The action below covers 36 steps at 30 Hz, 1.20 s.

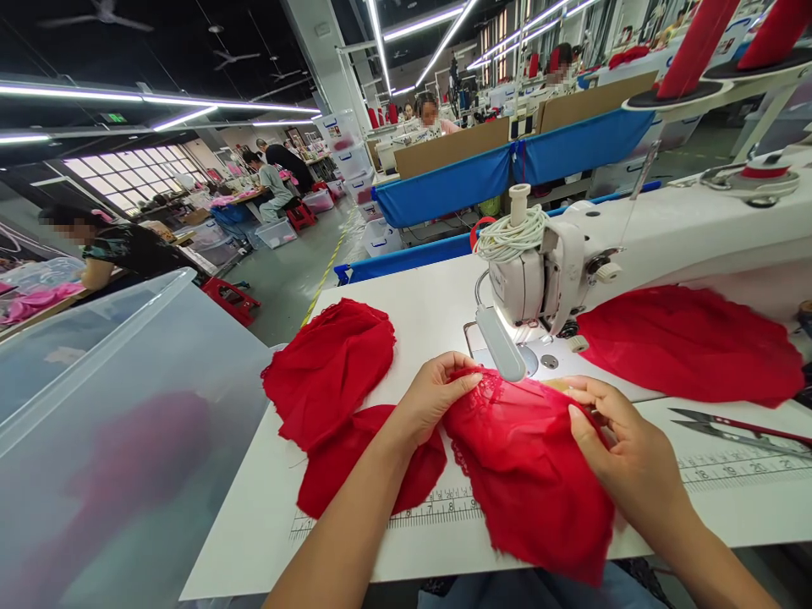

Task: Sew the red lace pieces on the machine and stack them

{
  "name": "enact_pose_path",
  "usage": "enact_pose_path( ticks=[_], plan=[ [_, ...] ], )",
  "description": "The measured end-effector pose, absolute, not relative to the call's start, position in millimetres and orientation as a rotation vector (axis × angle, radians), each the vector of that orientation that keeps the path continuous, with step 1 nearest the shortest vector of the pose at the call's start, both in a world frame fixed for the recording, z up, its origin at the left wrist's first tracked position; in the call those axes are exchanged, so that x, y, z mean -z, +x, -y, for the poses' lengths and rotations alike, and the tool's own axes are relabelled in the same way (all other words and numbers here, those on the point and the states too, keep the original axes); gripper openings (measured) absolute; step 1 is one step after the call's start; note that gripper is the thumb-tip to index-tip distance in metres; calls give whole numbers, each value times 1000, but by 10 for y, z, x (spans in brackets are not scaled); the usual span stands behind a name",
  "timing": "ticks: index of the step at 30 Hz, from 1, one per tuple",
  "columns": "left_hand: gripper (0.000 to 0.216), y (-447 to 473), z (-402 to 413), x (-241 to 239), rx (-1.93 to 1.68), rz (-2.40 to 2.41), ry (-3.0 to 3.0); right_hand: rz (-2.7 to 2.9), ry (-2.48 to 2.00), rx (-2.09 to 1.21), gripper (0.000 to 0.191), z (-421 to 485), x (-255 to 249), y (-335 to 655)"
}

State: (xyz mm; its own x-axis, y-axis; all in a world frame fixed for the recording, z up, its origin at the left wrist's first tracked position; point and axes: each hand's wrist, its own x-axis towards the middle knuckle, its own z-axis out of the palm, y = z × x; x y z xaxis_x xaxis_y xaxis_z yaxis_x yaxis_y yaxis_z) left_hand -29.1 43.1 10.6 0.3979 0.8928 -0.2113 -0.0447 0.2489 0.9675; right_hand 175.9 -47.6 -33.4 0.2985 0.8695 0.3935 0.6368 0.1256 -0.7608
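Left hand, right hand pinch red cloth between them. Uneven pull could pucker it; rightward drift could snag scissors beyond right hand.

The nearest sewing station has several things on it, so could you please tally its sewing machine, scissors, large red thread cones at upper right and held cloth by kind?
Held red cloth: 1
Sewing machine: 1
Scissors: 1
Large red thread cones: 2
Total: 5
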Motion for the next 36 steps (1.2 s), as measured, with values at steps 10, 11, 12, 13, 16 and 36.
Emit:
enact_pose_path(
  ticks=[10,11,12,13,16,36],
  plan=[
    [39,-277,-413,-128,-739,-943,1159,1407,-1552,-322,22,482,293,1748],
    [41,-272,-411,-125,-727,-946,1173,1418,-1540,-321,22,481,285,1743],
    [43,-266,-411,-121,-725,-953,1189,1431,-1529,-325,22,480,279,1739],
    [46,-262,-411,-115,-731,-962,1207,1440,-1522,-332,22,481,273,1734],
    [45,-252,-414,-92,-755,-985,1276,1443,-1522,-374,22,487,264,1724],
    [34,-273,-414,-116,-781,-963,1377,1218,-1631,-411,27,456,291,1731]
  ],
)
